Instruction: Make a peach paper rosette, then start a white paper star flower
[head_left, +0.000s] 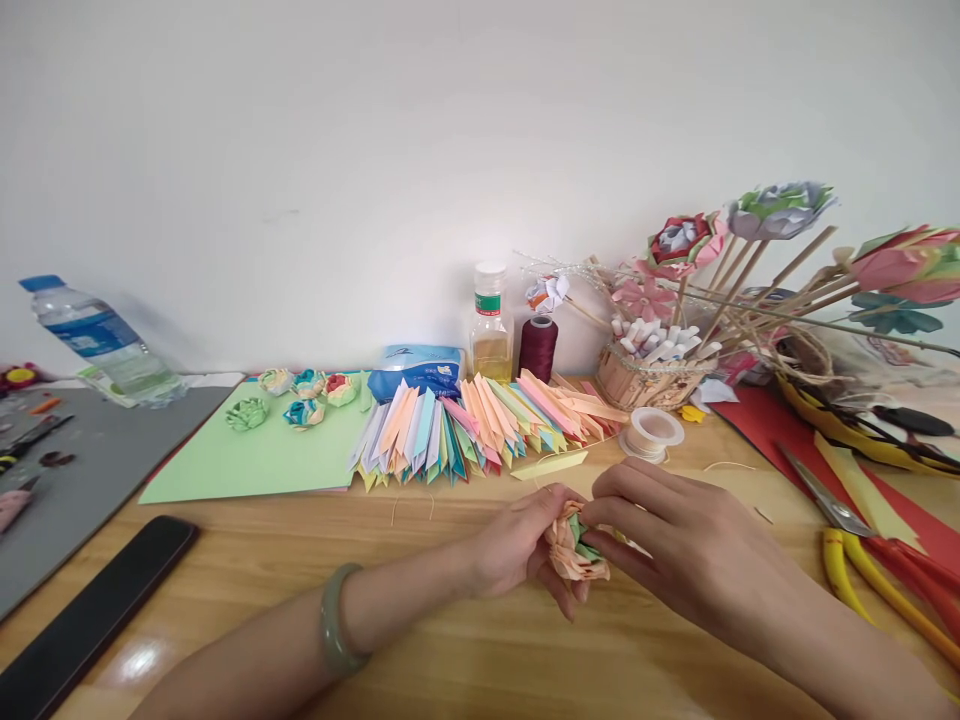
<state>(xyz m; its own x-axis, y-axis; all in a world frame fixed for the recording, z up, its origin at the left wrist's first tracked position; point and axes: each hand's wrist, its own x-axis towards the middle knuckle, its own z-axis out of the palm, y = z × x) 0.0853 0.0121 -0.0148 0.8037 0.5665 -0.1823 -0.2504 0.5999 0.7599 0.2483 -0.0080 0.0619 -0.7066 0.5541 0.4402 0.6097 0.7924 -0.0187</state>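
A folded paper flower (pixel 574 553), peach outside with green petals in its middle, is held just above the wooden table. My left hand (pixel 517 545), with a green bangle (pixel 341 618) on its wrist, grips the flower from the left and beneath. Over the flower's right side, my right hand (pixel 660 515) has its fingertips closed on the petals near the green centre. Its fingers partly cover the flower. Behind the hands lie a row of folded paper strips (pixel 427 440) in many colours and a spool of clear cord (pixel 651 435).
Small paper flowers (pixel 247 414) sit on green paper (pixel 225 465) at left. A phone (pixel 97 615) lies front left, near a water bottle (pixel 105 335). Scissors (pixel 832 505) and yellow-handled pliers (pixel 847 570) are at right. A basket (pixel 652 372), thread spool (pixel 538 348) and glue bottle (pixel 491 325) stand behind.
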